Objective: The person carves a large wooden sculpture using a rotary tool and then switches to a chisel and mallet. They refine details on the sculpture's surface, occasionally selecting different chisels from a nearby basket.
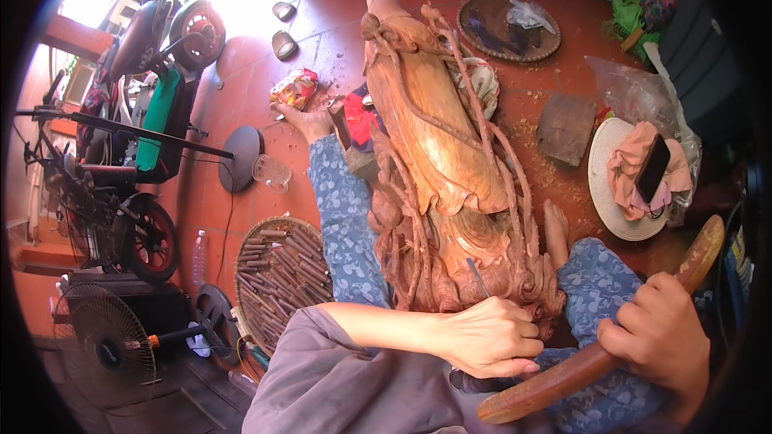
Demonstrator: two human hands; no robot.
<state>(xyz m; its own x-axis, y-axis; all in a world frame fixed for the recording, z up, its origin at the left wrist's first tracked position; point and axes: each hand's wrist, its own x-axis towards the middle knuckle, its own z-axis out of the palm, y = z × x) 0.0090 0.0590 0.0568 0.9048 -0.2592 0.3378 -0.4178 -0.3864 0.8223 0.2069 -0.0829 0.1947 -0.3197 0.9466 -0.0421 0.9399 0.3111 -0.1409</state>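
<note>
A large carved wooden sculpture point(434, 145) lies lengthwise between my outstretched legs, with a smooth robe-like surface and twisting root-like strands along its sides. My left hand point(492, 339) is closed over the near end of the carving. A thin metal chisel point(478, 277) sticks out of that fist toward the carved swirls; its handle is hidden by the fingers. To the right, my right hand point(661, 341) is wrapped round a long, curved wooden mallet point(555, 382). The mallet slants across my lap, its lower end just below my left hand and apart from the carving.
A woven basket point(241, 293) of wooden-handled tools stands left of my leg. A wooden block point(565, 128) and a white hat point(605, 213), with cloth and a phone point(653, 169) on it, lie right. Beyond are a round tray point(486, 36), a fan point(108, 345) and a motorbike point(153, 225).
</note>
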